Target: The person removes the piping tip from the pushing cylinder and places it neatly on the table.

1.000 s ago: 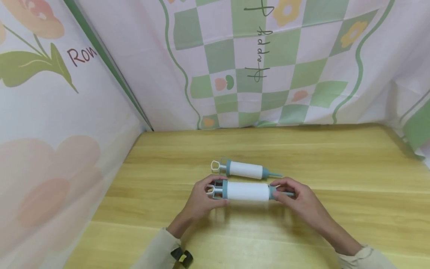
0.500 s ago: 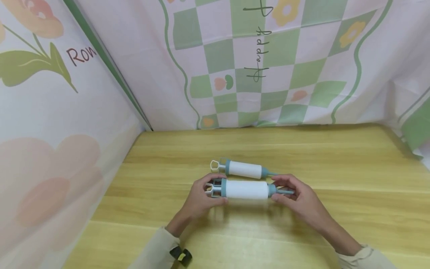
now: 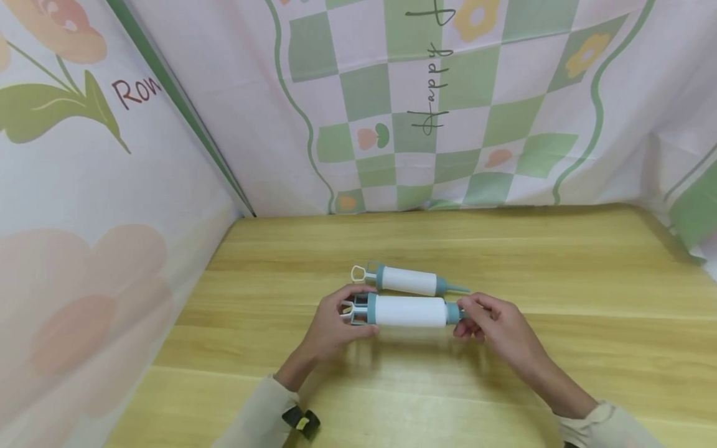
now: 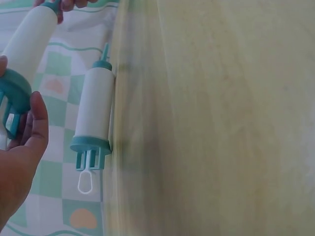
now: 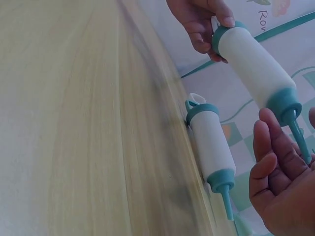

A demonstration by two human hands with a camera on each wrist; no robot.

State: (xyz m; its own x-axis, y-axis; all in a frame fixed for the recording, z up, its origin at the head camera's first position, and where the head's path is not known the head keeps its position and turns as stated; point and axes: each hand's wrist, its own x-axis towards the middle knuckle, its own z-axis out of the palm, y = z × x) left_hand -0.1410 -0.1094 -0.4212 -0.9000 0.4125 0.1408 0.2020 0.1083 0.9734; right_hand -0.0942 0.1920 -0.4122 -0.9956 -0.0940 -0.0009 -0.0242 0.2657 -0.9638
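Observation:
A large white syringe-like tube [image 3: 411, 312] with teal end fittings lies level between the two hands, close over the table. The left hand [image 3: 332, 319] grips its teal collar [image 4: 18, 91], thumb and fingers on opposite sides, around the plunger handles. At the other end, the right hand [image 3: 498, 323] has curled fingers at the teal tip fitting [image 3: 452, 313]. In the right wrist view the slim nozzle [image 5: 298, 135] runs across that hand's fingers; in the head view the fingers mostly hide it. A smaller matching syringe [image 3: 411, 281] lies just beyond, untouched.
The pale wooden table [image 3: 269, 249] runs back to a hanging cloth with green checks [image 3: 416, 124]. Another cloth with flower prints [image 3: 112, 186] bounds the left side. A dark strap [image 3: 301, 423] is round the left sleeve.
The large syringe and both hands have moved slightly away from the person. The right hand's fingers have shifted at the tip, so the nozzle that showed between them is now mostly covered.

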